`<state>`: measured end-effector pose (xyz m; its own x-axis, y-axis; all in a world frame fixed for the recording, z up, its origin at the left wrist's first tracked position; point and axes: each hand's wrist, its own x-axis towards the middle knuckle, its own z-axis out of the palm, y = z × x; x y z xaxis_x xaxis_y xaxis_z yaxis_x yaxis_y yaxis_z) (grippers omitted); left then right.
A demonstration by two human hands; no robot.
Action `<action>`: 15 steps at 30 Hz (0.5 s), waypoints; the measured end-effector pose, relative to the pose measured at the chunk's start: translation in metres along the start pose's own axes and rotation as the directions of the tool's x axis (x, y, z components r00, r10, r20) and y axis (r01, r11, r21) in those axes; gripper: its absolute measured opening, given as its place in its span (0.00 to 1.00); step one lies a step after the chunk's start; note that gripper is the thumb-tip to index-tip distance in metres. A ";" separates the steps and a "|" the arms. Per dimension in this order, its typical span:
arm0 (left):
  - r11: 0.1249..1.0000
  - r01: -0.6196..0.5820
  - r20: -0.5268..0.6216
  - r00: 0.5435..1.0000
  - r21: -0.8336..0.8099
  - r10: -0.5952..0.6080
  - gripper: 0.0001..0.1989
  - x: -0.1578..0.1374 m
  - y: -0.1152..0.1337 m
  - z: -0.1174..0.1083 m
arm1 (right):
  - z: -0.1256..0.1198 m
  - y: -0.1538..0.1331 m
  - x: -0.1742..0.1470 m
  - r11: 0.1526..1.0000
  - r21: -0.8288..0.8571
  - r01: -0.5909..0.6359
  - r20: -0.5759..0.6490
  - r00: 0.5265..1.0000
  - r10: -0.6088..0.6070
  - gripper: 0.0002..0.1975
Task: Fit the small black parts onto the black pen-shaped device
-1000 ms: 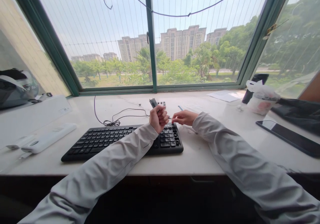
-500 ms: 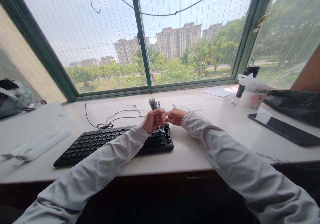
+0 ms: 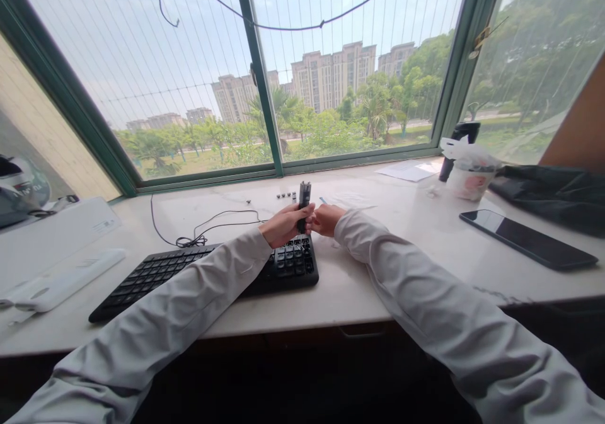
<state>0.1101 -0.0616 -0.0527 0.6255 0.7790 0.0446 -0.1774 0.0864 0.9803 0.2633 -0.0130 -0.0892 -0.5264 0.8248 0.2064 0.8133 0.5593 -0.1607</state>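
My left hand (image 3: 287, 223) is closed around a black hand tool (image 3: 304, 196), held upright above the right end of a black keyboard (image 3: 292, 261). The tool's slim top has a forked or prong-like tip, and thin light wires seem to show below my fingers. Right beside it, my right hand (image 3: 326, 220) has its fingers curled in against the tool's lower part. What those fingers pinch is hidden. Several small dark keycaps (image 3: 285, 195) lie in a row behind the hands. Some keys at the keyboard's right end look bare of caps.
A thin black cable (image 3: 191, 241) lies coiled behind the keyboard. White plastic pieces (image 3: 70, 279) and a white box (image 3: 70, 225) lie to the left. A phone (image 3: 527, 239), a bagged cup (image 3: 470, 175) and a dark cloth or bag (image 3: 551, 197) stand or lie at the right, below the window.
The tool has turned in my left hand, and its side now shows more fully. My left fingers have loosened from a fist to a flatter grip. The view has shifted slightly to the right.
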 end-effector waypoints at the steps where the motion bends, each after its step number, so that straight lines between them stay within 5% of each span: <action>1: 1.000 0.003 0.013 1.000 0.010 -0.003 0.14 0.001 -0.001 -0.001 | 0.000 0.000 0.000 0.999 -0.039 -0.009 0.002 1.000 0.009 0.22; 15: 0.996 0.050 0.019 0.998 0.078 -0.052 0.16 0.005 0.004 -0.007 | -0.009 -0.005 -0.004 0.967 -0.243 -0.079 0.043 0.995 0.093 0.25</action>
<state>0.1071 -0.0532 -0.0495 0.6483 0.7614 -0.0025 -0.0860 0.0764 0.9934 0.2634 -0.0203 -0.0802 -0.4590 0.8758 0.1491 0.8883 0.4549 0.0630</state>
